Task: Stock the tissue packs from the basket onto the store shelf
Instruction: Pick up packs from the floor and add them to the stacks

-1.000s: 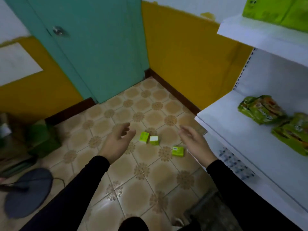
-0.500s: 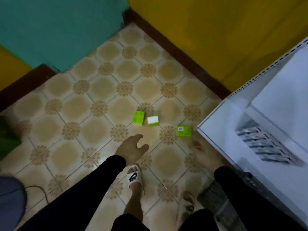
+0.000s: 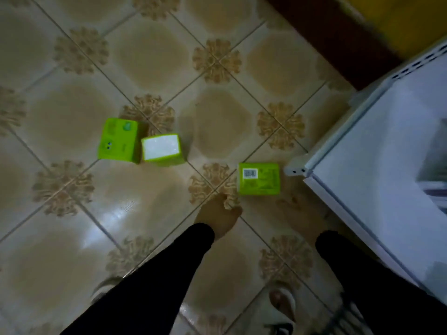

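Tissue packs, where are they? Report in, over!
Left hand and right hand both open, reaching down, holding nothing. Three green tissue packs on the floor tiles: two touching, one near the white shelf. Nothing blocking.

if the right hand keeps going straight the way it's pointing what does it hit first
Probably the barcode tissue pack on the floor: the right hand is blurred, but it reaches forward toward that pack, beside the shelf corner. Depth is unclear, so it could meet the floor tiles first.
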